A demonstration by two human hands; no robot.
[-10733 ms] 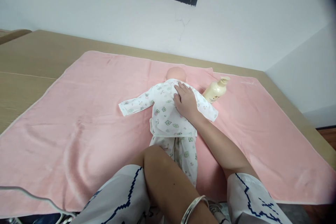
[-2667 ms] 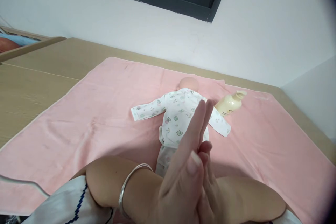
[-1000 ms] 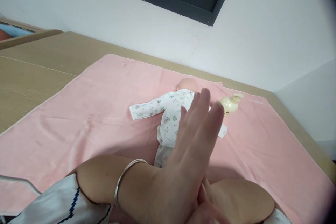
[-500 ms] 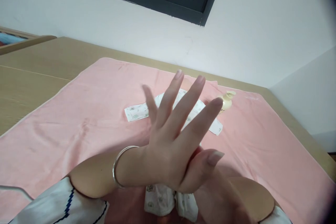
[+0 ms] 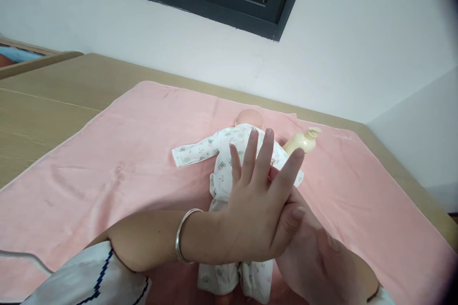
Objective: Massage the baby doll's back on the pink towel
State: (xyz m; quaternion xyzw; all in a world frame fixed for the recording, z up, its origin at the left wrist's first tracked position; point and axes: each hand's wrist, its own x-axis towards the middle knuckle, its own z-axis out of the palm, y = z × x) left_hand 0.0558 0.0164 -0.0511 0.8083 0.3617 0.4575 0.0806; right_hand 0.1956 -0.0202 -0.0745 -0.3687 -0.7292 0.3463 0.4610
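Palm-rubbing seems the step — left hand, spread and empty, against unclenched right hand; reaching the doll beyond the grip calls for parting them.

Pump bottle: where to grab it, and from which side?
Best bet: around its rounded cream body, just below the pump head, coming from the right. The head points up and right, and that flank is open to the blanket; the doll's sleeve borders the other. Avoid the narrow head. Lower part hidden; can't tell whether it stands or leans.
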